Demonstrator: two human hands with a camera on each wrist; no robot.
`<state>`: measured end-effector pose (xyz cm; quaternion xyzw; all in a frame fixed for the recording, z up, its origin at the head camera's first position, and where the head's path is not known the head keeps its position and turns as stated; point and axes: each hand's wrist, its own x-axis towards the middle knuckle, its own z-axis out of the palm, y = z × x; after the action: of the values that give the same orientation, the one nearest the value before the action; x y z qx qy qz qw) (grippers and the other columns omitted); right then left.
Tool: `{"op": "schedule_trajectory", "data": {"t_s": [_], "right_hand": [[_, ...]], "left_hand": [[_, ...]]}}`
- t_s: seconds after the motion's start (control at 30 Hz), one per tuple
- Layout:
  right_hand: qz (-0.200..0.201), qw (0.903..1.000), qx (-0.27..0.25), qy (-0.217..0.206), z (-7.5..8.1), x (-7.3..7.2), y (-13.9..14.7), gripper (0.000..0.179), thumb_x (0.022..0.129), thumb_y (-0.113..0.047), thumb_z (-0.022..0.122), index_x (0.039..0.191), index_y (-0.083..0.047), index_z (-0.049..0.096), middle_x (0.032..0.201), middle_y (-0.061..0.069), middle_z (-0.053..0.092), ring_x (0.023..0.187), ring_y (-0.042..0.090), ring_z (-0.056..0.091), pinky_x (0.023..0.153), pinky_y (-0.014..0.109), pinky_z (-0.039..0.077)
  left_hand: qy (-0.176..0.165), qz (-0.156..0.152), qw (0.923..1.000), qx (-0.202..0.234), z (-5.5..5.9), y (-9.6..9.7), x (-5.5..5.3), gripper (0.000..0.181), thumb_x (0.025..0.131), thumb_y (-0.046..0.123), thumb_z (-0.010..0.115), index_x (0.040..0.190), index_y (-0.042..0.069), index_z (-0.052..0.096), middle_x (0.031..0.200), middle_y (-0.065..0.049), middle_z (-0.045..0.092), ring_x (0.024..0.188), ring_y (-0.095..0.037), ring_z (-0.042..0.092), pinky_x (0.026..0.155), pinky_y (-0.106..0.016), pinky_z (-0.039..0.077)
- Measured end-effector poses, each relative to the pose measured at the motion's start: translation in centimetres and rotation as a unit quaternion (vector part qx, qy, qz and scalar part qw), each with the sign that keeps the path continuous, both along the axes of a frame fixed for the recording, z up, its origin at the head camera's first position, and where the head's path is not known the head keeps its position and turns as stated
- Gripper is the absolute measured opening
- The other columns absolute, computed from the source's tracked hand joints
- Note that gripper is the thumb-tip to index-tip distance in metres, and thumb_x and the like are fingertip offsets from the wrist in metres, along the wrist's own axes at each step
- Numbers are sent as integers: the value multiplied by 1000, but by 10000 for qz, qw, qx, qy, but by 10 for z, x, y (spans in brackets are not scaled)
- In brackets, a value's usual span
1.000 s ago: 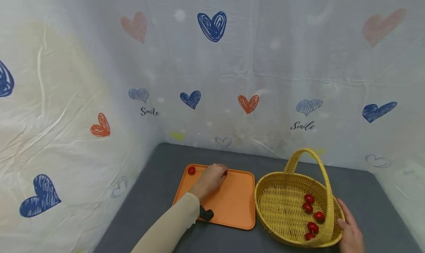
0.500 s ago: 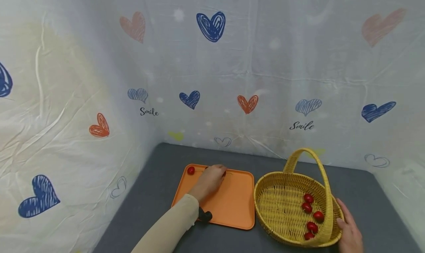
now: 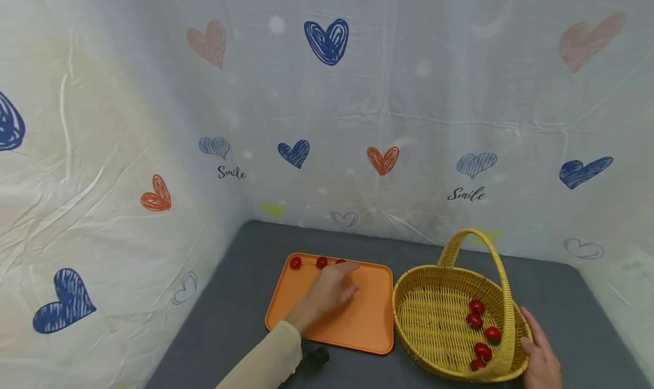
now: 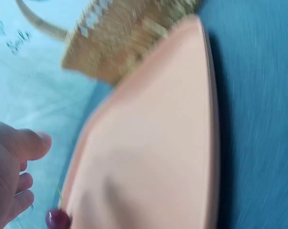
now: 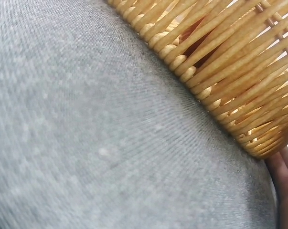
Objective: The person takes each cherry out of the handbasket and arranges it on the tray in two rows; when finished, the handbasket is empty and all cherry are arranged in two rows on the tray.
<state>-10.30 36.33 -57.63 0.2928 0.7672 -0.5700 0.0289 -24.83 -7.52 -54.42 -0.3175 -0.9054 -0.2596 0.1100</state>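
Observation:
My left hand (image 3: 327,291) hovers over the orange tray (image 3: 360,321) with its fingers extended and nothing held. Along the tray's far edge lie a cherry (image 3: 296,263) in the left corner, a second cherry (image 3: 321,262), and a third cherry (image 3: 340,261) partly covered by the hand. In the left wrist view, the thumb and fingers (image 4: 26,143) are apart from a stemmed cherry (image 4: 58,218). At right, my right hand (image 3: 541,355) grips the rim of the yellow wicker basket (image 3: 424,321), thumb on the inner side. Several cherries (image 3: 482,351) sit in the basket's right half.
The basket's tall handle (image 3: 503,275) arches over its right part. Tray and basket stand side by side on a dark grey tabletop (image 3: 214,332). A white curtain (image 3: 327,105) printed with hearts encloses the back and sides.
My left hand has let go of a cherry at the tray's far edge, spread its fingers and drawn back slightly toward me. The right hand and basket stay in place.

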Motion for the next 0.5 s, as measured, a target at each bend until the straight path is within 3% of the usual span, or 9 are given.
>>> {"op": "schedule_trajectory", "data": {"t_s": [0.07,0.13,0.2,0.23,0.3,0.5], "right_hand": [[-14,10000,55,7,0,0,-1,60,119,-28,23,174,-46,8,184,17,6,109,-8,55,73,10,51],[-17,10000,57,33,1,1,-2,60,119,-28,22,175,-46,8,184,15,5,135,16,57,72,8,48],[-45,10000,63,39,1,0,-4,60,119,-28,21,174,-47,8,185,12,3,157,38,38,72,5,44],[-51,9999,63,58,2,0,-4,60,119,-28,21,174,-46,8,185,11,3,162,43,29,72,4,42],[-61,9999,72,73,1,0,-4,60,119,-29,21,174,-46,8,185,8,2,165,44,22,73,3,39],[-17,9999,92,88,-1,0,-3,59,119,-30,21,174,-48,8,185,7,3,166,43,22,74,3,39]], "left_hand": [[-106,-139,9992,367,4,4,9,51,95,20,89,141,6,73,138,-8,77,127,-24,75,107,-40,61],[-319,-309,9962,751,8,8,19,51,94,19,89,142,7,73,138,-8,77,127,-24,75,106,-40,62],[-610,-534,9903,1128,12,12,29,52,94,19,89,143,8,73,140,-8,76,127,-25,75,104,-40,63],[-783,-652,9862,1304,14,14,33,53,95,19,89,144,10,73,141,-8,75,127,-25,75,104,-41,63],[-1146,-877,9760,1632,17,18,42,52,96,21,88,144,11,72,143,-7,74,127,-24,75,103,-43,63],[-2121,-1423,9381,2341,23,29,62,49,99,26,85,145,14,72,145,-5,73,127,-19,74,108,-43,61]]}}
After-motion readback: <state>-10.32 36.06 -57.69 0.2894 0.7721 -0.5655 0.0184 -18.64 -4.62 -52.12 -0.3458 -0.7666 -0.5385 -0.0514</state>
